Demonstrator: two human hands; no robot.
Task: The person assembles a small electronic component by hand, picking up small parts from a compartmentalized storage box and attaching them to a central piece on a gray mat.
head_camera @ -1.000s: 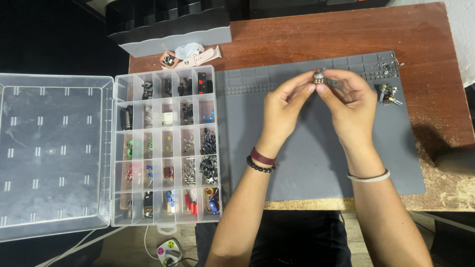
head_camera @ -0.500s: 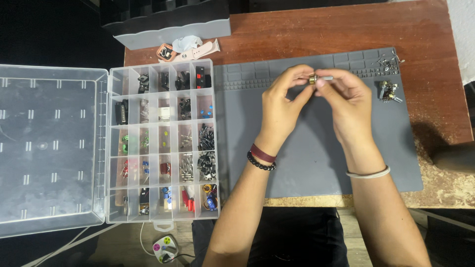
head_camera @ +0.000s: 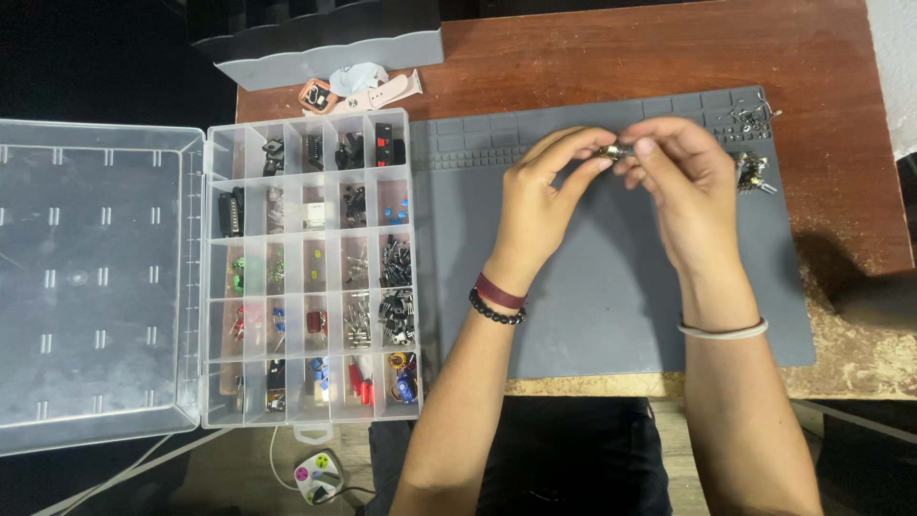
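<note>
Pinching a small metal part between fingertips above the grey mat near the worktop's far edge, left hand and right hand seem mid-fitting it, needing steady fine turning.

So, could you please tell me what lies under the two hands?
The grey mat lies below both hands, left hand and right hand, which pinch a small metal part; the mat directly beneath them is covered.
</note>
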